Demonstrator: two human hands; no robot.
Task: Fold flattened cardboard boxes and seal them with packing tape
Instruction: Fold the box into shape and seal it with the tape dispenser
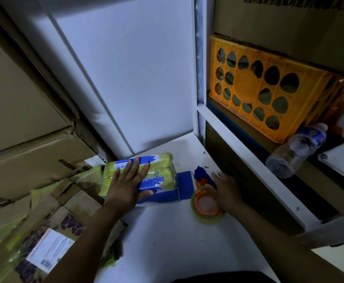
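Note:
A small blue box [163, 180] wrapped in yellowish tape lies on the white table [167, 242]. My left hand [128, 184] presses flat on its top with straight, spread fingers. One blue flap [185, 184] sticks out on the box's right side. To the right, my right hand [226, 193] holds a tape dispenser [202, 178] with a blue handle and an orange hub. Its roll of yellowish packing tape [205, 209] rests on the table, just right of the box.
Brown cardboard boxes [24, 160] are stacked at the left, with taped, labelled parcels [34, 242] below them. A white panel [136, 78] stands behind the table. On the right shelf sit an orange crate [269, 88] and a clear plastic bottle [297, 150].

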